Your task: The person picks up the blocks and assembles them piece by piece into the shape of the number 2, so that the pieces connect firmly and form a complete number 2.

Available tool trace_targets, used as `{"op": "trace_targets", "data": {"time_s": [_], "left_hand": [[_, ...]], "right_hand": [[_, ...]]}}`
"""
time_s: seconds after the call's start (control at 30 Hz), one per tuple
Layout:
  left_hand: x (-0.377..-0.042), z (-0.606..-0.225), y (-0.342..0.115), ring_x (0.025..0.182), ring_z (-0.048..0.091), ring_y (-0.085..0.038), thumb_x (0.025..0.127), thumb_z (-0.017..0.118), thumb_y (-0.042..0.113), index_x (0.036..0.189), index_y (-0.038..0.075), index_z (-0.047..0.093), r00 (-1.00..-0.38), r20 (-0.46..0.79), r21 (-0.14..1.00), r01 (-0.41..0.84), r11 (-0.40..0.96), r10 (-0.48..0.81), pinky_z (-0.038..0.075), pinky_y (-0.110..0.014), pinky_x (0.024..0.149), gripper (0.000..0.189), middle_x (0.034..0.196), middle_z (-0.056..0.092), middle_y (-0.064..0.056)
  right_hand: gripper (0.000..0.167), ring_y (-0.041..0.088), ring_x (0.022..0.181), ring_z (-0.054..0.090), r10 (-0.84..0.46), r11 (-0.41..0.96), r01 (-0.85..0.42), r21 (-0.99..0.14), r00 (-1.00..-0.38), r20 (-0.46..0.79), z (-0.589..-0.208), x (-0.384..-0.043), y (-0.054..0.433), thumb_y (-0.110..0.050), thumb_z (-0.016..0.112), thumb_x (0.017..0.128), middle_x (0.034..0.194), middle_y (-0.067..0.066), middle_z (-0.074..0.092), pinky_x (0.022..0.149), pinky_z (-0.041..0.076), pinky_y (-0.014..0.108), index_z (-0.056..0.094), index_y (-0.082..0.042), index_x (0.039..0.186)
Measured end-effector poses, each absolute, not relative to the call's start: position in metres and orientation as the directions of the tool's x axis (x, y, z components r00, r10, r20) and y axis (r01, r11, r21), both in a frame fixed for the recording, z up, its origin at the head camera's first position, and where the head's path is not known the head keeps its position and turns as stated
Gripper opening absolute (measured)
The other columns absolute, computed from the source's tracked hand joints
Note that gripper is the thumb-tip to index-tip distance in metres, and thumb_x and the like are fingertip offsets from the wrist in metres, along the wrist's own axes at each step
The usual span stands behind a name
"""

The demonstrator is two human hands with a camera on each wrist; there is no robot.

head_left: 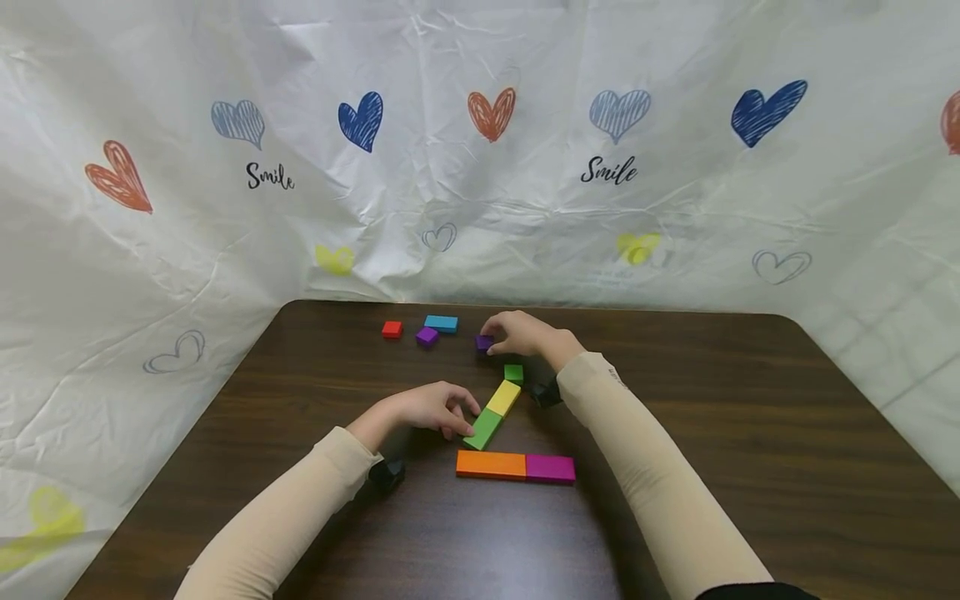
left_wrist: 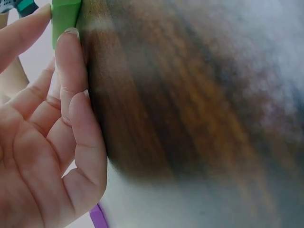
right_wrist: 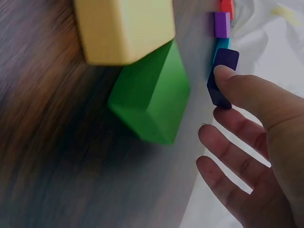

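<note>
At the far middle of the table, my right hand (head_left: 525, 333) pinches a dark purple block (right_wrist: 224, 76) between thumb and index finger; its other fingers spread loosely in the right wrist view. Nearer me, my left hand (head_left: 431, 408) has its fingertips on the left edge of a light green block (head_left: 483, 428), its other fingers curled. The light green block lies end to end with a yellow block (head_left: 504, 398) in a slanted row. A darker green block (head_left: 513, 373) sits at the yellow one's far end, below my right hand.
An orange block (head_left: 491, 465) and a magenta block (head_left: 551, 468) lie end to end nearer me. Toward the far edge are a red block (head_left: 392, 329), a purple block (head_left: 427, 337) and a blue block (head_left: 441, 323). A heart-printed white sheet (head_left: 465, 183) hangs behind the table.
</note>
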State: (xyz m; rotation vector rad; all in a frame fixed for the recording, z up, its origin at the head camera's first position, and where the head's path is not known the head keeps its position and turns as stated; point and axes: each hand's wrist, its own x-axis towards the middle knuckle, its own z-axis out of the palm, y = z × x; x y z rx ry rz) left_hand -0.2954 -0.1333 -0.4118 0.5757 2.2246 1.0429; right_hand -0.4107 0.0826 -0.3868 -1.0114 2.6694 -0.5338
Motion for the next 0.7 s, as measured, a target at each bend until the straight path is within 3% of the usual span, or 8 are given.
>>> {"op": "trace_targets", "data": {"time_s": [0.7], "left_hand": [[-0.293,-0.411,-0.134,0.066,0.061,-0.012,0.096,0.073,0.012,0.121,0.001,0.066,-0.72,-0.334,0.793,0.135,0.595,0.608,0.047,-0.023,0.067,0.028,0.078,0.07,-0.001]], "right_hand": [[0.036,0.032,0.12,0.06,-0.674,0.685,-0.603,-0.409,-0.738,-0.041,-0.405,-0.41,0.12,-0.016,0.073,0.097,0.127,0.015,0.065,0.102,0.048,0.046,0.066,-0.001,0.129]]}}
